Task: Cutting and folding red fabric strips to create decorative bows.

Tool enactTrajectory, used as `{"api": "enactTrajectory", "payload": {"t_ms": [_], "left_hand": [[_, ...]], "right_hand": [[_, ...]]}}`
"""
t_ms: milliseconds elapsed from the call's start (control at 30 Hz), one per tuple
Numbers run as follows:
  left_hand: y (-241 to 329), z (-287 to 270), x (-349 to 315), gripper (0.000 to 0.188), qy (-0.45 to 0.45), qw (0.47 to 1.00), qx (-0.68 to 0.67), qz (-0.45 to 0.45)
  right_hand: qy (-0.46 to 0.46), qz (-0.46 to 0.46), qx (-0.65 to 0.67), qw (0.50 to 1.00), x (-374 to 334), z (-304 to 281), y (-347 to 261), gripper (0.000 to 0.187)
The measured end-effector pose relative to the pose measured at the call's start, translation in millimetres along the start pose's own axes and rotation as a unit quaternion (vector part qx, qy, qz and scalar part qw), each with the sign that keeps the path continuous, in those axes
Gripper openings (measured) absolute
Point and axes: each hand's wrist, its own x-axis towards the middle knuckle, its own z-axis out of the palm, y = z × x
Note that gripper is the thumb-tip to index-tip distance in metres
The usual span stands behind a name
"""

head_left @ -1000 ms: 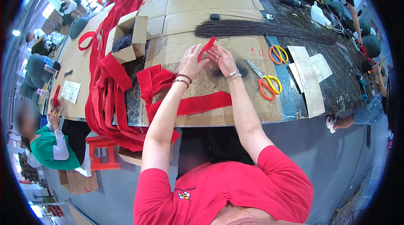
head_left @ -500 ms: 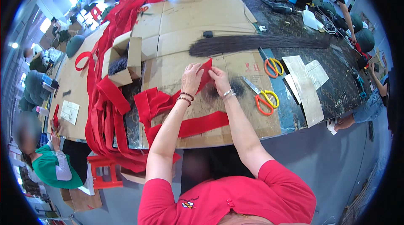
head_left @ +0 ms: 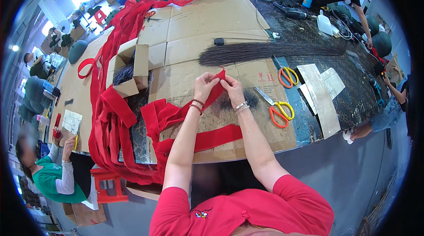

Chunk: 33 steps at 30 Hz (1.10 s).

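A long strip of red fabric (head_left: 174, 113) lies in loose folds on the cardboard-covered table, and its upper end is raised between my hands. My left hand (head_left: 205, 86) pinches this end from the left, with fingers bent. Close beside it, my right hand (head_left: 232, 89) grips the strip's edge near the pointed tip. A thin red thread or sliver sticks up just above the tip. Beyond my hands lies a bundle of thin dark bristles or wires (head_left: 265, 51). Right of my right hand are scissors (head_left: 278, 109) with yellow and orange handles.
A second pair of scissors (head_left: 287, 76) lies farther right, near grey flat templates (head_left: 320, 97). An open cardboard box (head_left: 140, 61) holding dark strands stands left, beside a heap of red strips (head_left: 112, 125). Co-workers are at the far edge, left and right.
My hands have drawn closer together at the strip's end, the left one shifting slightly right and down. The co-worker at the left now holds scissors up beside a red strip.
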Motion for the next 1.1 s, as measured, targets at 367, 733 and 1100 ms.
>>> {"api": "enactTrajectory", "payload": {"t_ms": [367, 733, 1100], "left_hand": [[-3, 17, -18, 0.04, -0.064, 0.994, -0.083, -0.035], [0, 16, -22, 0.038, -0.096, 0.991, -0.089, -0.019], [-10, 16, -22, 0.02, -0.021, 0.999, -0.048, -0.008]], "right_hand": [[0.061, 0.014, 0.049, 0.997, -5, -5, -4, 0.018], [0.102, 0.017, 0.081, 0.991, 1, -8, -4, 0.017], [0.141, -0.084, -0.214, 0.963, 0, -3, 2, 0.02]]}}
